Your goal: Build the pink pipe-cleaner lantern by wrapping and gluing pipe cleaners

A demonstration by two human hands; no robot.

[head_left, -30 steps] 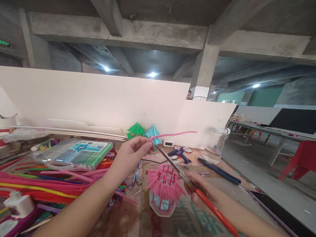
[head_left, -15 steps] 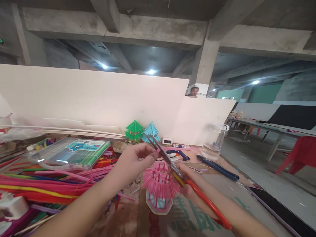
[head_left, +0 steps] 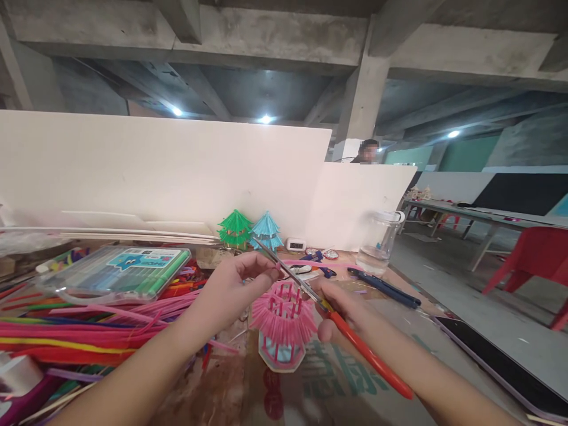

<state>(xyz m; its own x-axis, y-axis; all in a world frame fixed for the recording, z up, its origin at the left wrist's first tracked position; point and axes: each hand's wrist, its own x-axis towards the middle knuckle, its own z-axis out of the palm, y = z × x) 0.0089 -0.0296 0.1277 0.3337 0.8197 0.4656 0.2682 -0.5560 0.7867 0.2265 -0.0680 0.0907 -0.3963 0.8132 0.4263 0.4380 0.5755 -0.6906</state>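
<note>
My left hand point(head_left: 246, 281) pinches a small piece of pink pipe cleaner point(head_left: 278, 267) between thumb and forefinger, beside the blades of the scissors. In my right hand point(head_left: 344, 313) are long scissors point(head_left: 366, 355) with red handles, their blades pointing up and left toward the pinched piece. Below both hands stands a pink pipe-cleaner pavilion model point(head_left: 284, 322) with a fringed roof, upright pink posts and a pale octagonal base. Farther back, a green model point(head_left: 235, 228) and a light-blue model point(head_left: 267, 231) with pointed roofs stand side by side.
Loose pipe cleaners point(head_left: 89, 331) and a clear marker case point(head_left: 124, 272) cover the left side. Rightward are dark-blue pliers point(head_left: 386, 288), a water jug point(head_left: 377, 245) and a phone point(head_left: 497, 361). A small clock point(head_left: 296, 244) stands before the white partition point(head_left: 177, 171); a person's head shows behind it.
The scissor blades, apart before, now look closer together. Both hands stay near the same place above the pink model. The view has shifted slightly, and the person behind the partition appears farther right.
</note>
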